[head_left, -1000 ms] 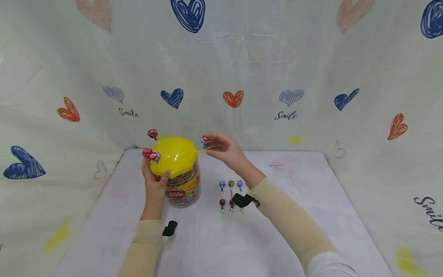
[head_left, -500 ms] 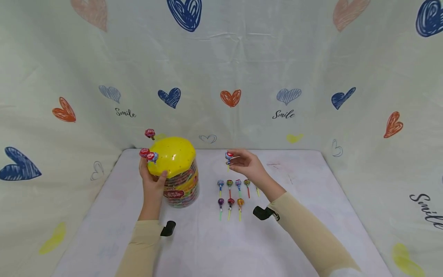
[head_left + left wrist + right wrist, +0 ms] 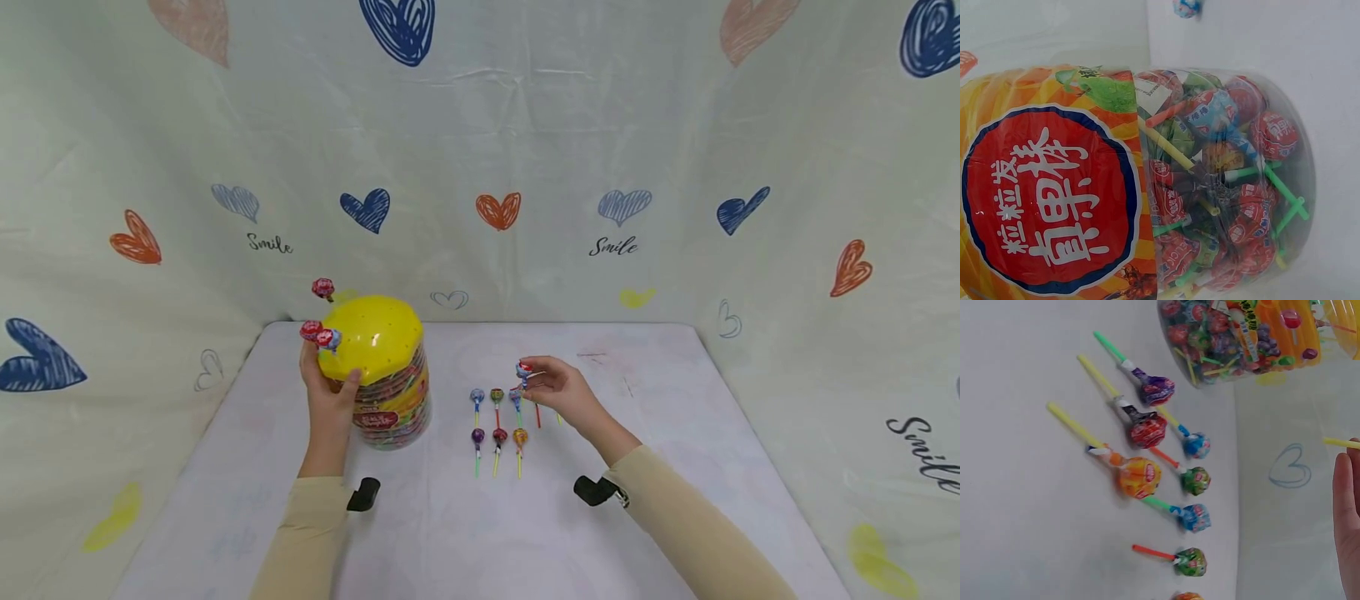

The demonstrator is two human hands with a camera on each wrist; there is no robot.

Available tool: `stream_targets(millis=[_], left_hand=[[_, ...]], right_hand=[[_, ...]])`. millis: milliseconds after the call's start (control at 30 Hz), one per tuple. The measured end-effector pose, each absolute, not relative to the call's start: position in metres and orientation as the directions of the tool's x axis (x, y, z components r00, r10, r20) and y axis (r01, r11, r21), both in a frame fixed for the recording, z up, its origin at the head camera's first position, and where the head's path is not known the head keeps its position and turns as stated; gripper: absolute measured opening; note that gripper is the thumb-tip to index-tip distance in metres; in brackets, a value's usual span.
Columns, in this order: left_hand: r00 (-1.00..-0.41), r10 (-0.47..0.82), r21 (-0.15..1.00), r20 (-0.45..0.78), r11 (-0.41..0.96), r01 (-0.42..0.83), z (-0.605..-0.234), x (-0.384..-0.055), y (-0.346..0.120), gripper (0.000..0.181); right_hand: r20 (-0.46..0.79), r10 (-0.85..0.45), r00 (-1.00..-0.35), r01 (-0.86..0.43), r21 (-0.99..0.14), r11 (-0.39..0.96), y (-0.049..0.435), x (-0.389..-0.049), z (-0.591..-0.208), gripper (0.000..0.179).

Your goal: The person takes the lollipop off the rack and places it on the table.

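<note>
On the table's left side stands a clear jar (image 3: 390, 417) of wrapped lollipops with a domed yellow lid (image 3: 375, 333). My left hand (image 3: 328, 417) grips it just under the lid, thumb in front. My right hand (image 3: 566, 392) pinches a blue-and-red lollipop (image 3: 523, 369) above the back row of lollipops laid on the table. In the right wrist view its yellow stick (image 3: 1340, 443) shows at the fingertips. The front row holds a purple lollipop (image 3: 477, 436), a red one (image 3: 499, 436) and an orange one (image 3: 520, 437). My right hand partly hides the back row's right end.
Three lollipop heads stick out at the lid's left side, one being a red lollipop (image 3: 322, 288). The white table (image 3: 450, 533) ends at a heart-printed curtain (image 3: 555, 167). In the left wrist view the jar's label (image 3: 1054, 200) fills the left part.
My right hand has carried the lollipop from beside the lid rightward and down, over the back row. My left hand still holds the jar in place.
</note>
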State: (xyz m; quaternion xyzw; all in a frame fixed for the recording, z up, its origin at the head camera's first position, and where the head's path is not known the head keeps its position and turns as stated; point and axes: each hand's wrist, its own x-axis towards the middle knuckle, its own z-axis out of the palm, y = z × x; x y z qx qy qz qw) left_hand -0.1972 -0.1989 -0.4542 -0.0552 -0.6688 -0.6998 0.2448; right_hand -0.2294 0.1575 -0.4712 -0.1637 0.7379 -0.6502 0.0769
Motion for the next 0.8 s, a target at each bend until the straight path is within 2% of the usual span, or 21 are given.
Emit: stream_targets(millis=[267,500,567,800], left_hand=[[-0.889,-0.271,0.927,0.369,0.034,0.374,-0.451,-0.195,-0.198,0.078],[-0.895,-0.254,0.928,0.366,0.023,0.372,-0.428,-0.181,-0.189,0.077],[-0.900,-0.256,0.933,0.352,0.027,0.358,-0.425,-0.179,-0.188,0.077],[-0.888,-0.255,0.918,0.384,0.002,0.396,-0.445,-0.192,-0.195,0.076]], right_hand=[[0.018,-0.283,-0.959,-0.062,-0.987,0.146,0.175,-0.222,-0.503,0.048],[-0.080,-0.254,-0.964,0.042,-0.987,0.152,0.184,-0.218,-0.525,0.047],[-0.114,-0.233,-0.966,0.070,-0.979,0.190,0.185,-0.218,-0.529,0.047],[-0.201,-0.220,-0.955,0.131,-0.946,0.296,0.191,-0.214,-0.546,0.043]])
